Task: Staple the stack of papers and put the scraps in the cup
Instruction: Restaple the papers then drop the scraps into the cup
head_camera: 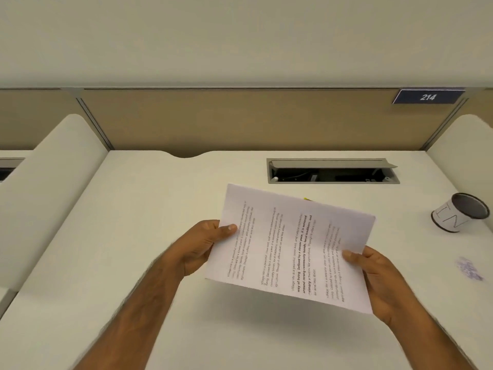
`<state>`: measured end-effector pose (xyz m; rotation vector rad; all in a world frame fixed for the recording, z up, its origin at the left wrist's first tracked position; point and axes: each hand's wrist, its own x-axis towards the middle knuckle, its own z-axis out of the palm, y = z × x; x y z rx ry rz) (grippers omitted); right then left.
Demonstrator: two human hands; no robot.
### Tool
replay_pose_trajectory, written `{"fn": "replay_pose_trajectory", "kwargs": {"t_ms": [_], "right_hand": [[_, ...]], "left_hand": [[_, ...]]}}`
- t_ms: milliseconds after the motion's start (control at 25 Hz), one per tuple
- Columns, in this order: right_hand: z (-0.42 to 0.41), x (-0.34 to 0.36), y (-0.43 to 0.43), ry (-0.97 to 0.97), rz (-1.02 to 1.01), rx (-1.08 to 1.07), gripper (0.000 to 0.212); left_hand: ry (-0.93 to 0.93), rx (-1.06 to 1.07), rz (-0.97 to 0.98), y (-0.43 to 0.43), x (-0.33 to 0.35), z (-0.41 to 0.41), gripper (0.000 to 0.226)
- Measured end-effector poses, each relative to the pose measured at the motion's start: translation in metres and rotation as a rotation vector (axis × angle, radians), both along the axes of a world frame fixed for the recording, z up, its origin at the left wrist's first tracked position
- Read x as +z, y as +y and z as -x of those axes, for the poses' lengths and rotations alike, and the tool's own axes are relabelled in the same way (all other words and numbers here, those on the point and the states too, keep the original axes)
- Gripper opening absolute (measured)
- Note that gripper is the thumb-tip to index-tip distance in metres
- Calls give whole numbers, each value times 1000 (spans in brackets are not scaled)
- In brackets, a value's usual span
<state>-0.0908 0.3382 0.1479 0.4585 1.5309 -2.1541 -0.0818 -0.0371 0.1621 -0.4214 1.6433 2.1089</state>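
Note:
A stack of printed white papers (290, 247) is lifted above the desk, turned sideways so its text runs vertically. My left hand (202, 247) grips its left edge with the thumb on top. The lower right edge is pinched by my right hand (373, 279). A white paper cup (460, 212) with a dark inside lies tilted at the far right of the desk. Pale crumpled paper scraps (469, 268) lie on the desk below the cup. A small yellow-green thing (308, 199) peeks out behind the papers' top edge; most of it is hidden.
The white desk (133, 236) is bounded by a tan back panel (226, 118) and white side dividers (53, 182). An open cable tray (333, 172) is recessed at the desk's back right. A sign reading 214 (428, 96) hangs on the panel.

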Motion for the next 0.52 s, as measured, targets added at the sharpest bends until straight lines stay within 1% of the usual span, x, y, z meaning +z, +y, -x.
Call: {"fn": "replay_pose_trajectory", "kwargs": {"t_ms": [80,200,280,360,520], "right_hand": [[-30,-2,-2,31,35,-164,34],[-72,-8,-12,39,89,-329,28],[-96,-14,-21,30,134,-386,30],[-114,-22,-30,19,199,-418,36],[-130,-34,-37,-44,300,-445,43]], "left_hand": [[46,120,32,1,-3,-3,34],[96,300,30,12,-8,-13,23],[108,396,3,31,-11,-22,18],[111,492,-44,56,-12,-29,17],[175,687,-97,93,-5,-30,16]]}}
